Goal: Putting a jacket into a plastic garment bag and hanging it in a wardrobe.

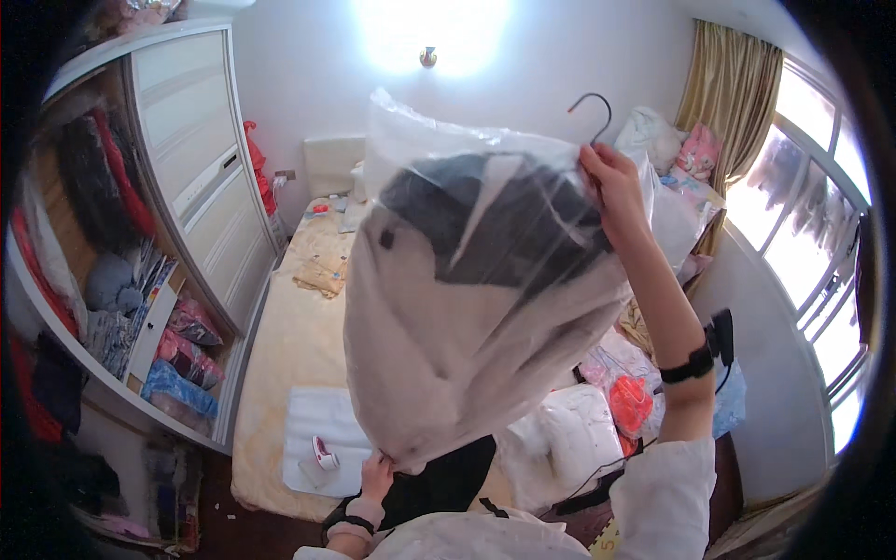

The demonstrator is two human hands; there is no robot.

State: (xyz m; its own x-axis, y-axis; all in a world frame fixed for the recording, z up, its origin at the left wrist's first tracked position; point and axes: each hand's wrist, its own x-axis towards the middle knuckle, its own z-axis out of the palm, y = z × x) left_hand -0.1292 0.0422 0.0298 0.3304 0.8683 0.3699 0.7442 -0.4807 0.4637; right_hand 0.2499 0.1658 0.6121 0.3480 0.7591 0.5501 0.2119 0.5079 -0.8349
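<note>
In the head view, a light beige garment with a dark upper part point(420, 336) is held up inside a clear plastic garment bag point(448, 140). My right hand point(616, 192) is raised and grips the top of it at the neck of a dark clothes hanger point(605, 115), whose hook sticks up bare. My left hand point(378, 474) pinches the lower left corner of the bagged garment. Black fabric point(448, 486) shows under the lower edge. Beneath, a handheld garment steamer or iron point(325, 456) rests on a folded white pad point(308, 413).
A bed point(280, 357) lies under the garment, with crumpled beige cloth point(320, 273) on it. White bagged bedding point(581, 434) and a red plastic bag point(631, 404) are at right. An open wardrobe point(150, 308) with clothes stands left. A cable point(595, 483) runs at lower right.
</note>
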